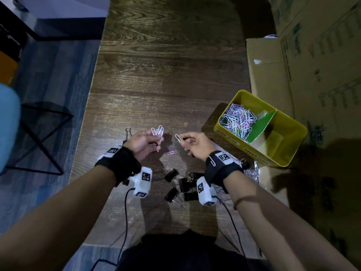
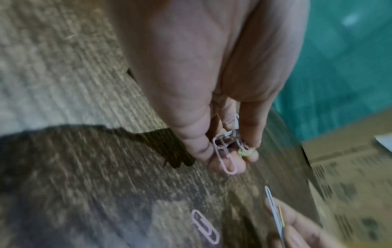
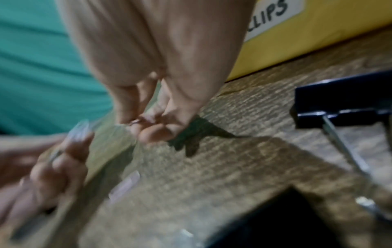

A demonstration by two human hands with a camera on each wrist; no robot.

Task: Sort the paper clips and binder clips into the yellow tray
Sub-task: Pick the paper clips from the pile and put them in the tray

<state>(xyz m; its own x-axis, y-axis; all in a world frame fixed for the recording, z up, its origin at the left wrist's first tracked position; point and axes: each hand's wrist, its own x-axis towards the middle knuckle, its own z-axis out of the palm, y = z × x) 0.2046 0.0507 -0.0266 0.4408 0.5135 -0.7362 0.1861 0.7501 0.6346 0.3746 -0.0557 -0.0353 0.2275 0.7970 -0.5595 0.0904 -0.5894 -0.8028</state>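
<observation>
My left hand (image 1: 145, 140) pinches a bunch of white and pink paper clips (image 1: 157, 132) above the dark wooden table; the left wrist view shows the same clips (image 2: 228, 147) between its fingertips. My right hand (image 1: 192, 142) pinches a white and a yellow paper clip (image 1: 178, 138) just to the right. One pink paper clip (image 1: 171, 152) lies on the table between the hands. Several black binder clips (image 1: 183, 185) lie near my wrists. The yellow tray (image 1: 289, 153) stands at the right, with a heap of paper clips (image 1: 237, 119) in its left compartment.
A green divider (image 1: 260, 127) splits the tray; the right compartment holds no clips that I can see. Cardboard boxes (image 1: 312, 65) stand right of the table. A lone silver clip handle (image 1: 128, 132) lies left of my left hand. A paper clip (image 1: 212, 160) hangs on my right wrist strap.
</observation>
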